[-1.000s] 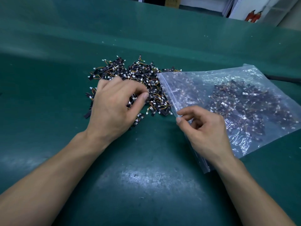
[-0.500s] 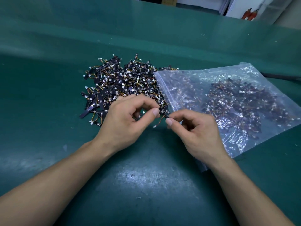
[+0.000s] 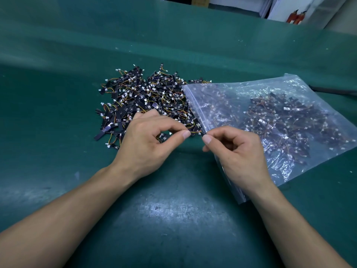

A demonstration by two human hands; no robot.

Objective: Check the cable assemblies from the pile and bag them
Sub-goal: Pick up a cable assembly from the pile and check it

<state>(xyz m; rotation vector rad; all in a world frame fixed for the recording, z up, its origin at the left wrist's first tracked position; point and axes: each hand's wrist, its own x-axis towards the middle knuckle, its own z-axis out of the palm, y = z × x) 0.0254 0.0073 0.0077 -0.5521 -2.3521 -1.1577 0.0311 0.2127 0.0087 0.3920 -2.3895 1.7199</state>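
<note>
Cable assembly [image 3: 195,131]: just pulled off pile [image 3: 146,97], now pinched between left hand [image 3: 146,146] and right hand [image 3: 237,153] mid-frame beside bag [image 3: 301,88]; likely under check, bagging next.

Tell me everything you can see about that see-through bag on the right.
The bag is clear, crinkly plastic with a zip strip along its mouth. It lies flat on the green table, mouth toward the loose pile, one corner over the pile's edge. Dark cable assemblies with white connectors fill its middle. The right hand hovers over its near mouth edge; contact is unclear.
</note>
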